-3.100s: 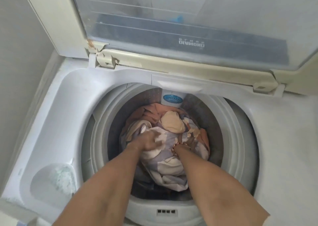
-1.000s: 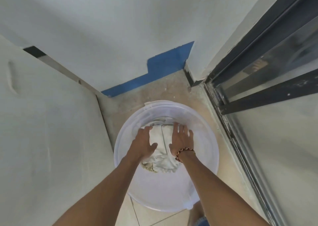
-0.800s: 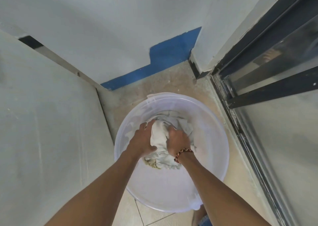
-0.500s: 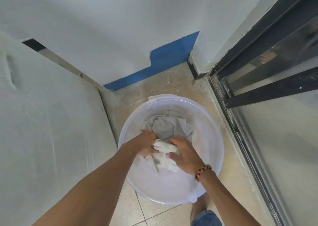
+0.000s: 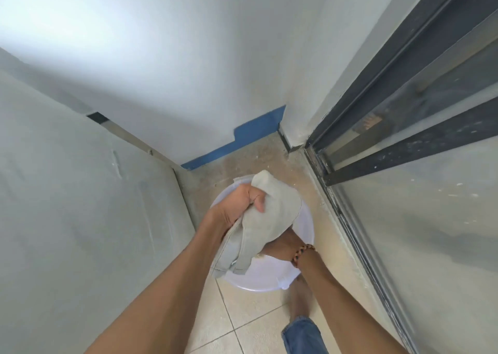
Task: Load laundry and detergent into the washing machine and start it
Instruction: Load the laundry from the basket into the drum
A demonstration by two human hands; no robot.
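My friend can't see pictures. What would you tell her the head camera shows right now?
A person's left hand grips a pale grey garment lifted above a round white plastic basin on a tiled floor. The right hand, with a beaded bracelet at its wrist, reaches under the cloth. A white wall and a dark-framed glass door stand behind.

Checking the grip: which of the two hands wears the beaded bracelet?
The right hand, lower and half hidden beneath the grey garment; the left hand has a bare wrist.
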